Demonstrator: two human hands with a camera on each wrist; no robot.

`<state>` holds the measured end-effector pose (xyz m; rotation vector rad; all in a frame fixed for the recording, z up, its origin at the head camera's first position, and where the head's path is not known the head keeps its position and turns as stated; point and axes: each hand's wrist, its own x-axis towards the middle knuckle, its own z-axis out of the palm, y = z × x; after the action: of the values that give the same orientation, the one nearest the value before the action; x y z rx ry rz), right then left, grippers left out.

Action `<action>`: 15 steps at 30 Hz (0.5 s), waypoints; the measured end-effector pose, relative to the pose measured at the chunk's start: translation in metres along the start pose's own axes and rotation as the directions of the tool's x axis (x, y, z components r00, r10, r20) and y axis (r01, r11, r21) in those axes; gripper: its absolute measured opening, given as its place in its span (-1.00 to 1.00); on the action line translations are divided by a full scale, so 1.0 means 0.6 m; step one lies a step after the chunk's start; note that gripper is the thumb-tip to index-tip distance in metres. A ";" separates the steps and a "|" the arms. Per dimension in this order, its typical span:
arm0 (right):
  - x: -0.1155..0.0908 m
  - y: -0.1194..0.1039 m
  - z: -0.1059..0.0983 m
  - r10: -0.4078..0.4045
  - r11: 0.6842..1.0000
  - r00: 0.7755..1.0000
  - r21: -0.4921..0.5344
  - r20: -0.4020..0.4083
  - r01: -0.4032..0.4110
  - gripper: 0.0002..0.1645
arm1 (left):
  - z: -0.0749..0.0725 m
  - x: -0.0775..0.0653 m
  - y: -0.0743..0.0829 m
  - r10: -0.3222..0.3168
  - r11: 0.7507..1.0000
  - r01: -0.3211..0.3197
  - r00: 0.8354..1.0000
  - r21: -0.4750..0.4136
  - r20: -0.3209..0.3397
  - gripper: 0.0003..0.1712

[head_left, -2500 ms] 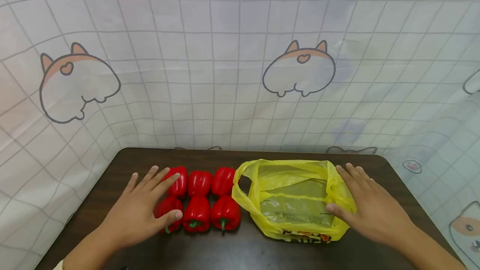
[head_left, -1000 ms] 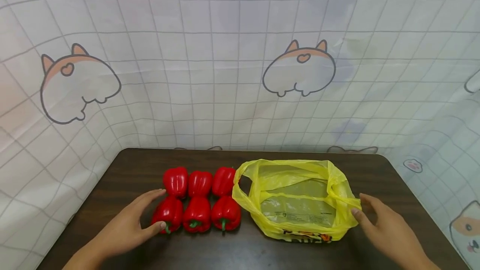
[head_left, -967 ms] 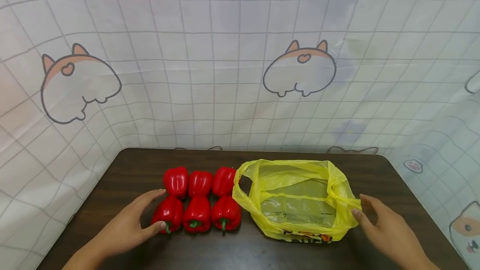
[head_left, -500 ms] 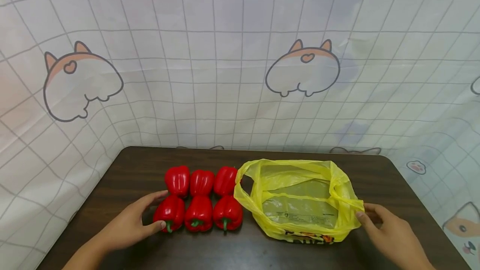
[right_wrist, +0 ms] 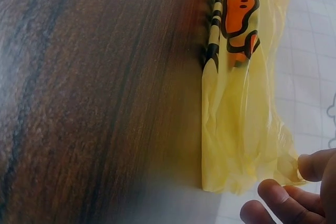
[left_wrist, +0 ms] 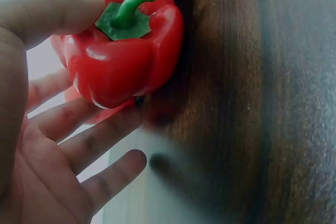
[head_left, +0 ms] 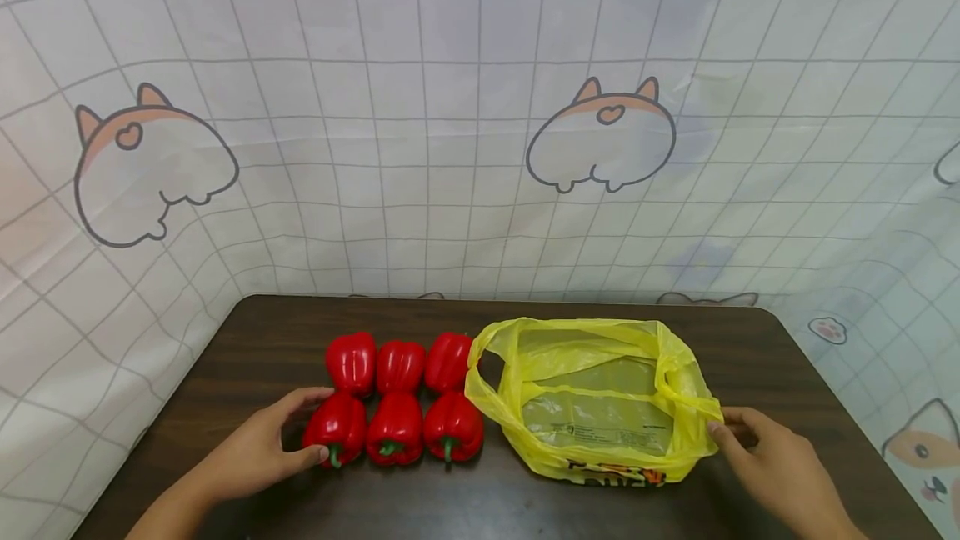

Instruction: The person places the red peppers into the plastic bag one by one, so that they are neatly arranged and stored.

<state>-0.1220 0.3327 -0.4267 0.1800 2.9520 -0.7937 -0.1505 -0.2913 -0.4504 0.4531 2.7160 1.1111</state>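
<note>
Several red bell peppers lie in two rows of three on the dark wooden table. My left hand holds the front-left bell pepper between thumb and fingers. In the left wrist view the thumb lies by its green stem, while the fingers reach behind and below it and the little finger sticks out free. To the right stands a yellow plastic bag, its mouth open upward. My right hand pinches the bag's right edge between thumb and fingertips. In the right wrist view the bag's side shows an orange and black print.
The dark wooden table carries the peppers and the bag. The back-right pepper sits close against the bag's left handle loop. Behind and beside the table hangs a white grid-patterned curtain with corgi drawings.
Both hands, earlier spread flat above the peppers and bag, have drawn back and lowered; the left now holds the front-left bell pepper, the right pinches the bag's edge, pulled slightly outward.
</note>
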 end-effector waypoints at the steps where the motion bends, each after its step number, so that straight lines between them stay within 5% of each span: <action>1: 0.000 0.000 0.001 -0.001 1.000 1.000 -0.001 -0.003 0.001 -0.08 | 0.000 0.000 -0.001 0.001 1.000 -0.001 1.000 -0.001 -0.002 -0.13; 15: 0.001 0.007 0.005 0.017 1.000 0.999 -0.001 -0.032 -0.017 -0.12 | 0.002 -0.001 -0.014 -0.011 1.000 0.011 0.999 -0.011 -0.035 -0.15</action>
<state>-0.1217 0.3348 -0.4315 0.2191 2.9763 -0.7941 -0.1513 -0.2966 -0.4569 0.4207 2.7376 1.1406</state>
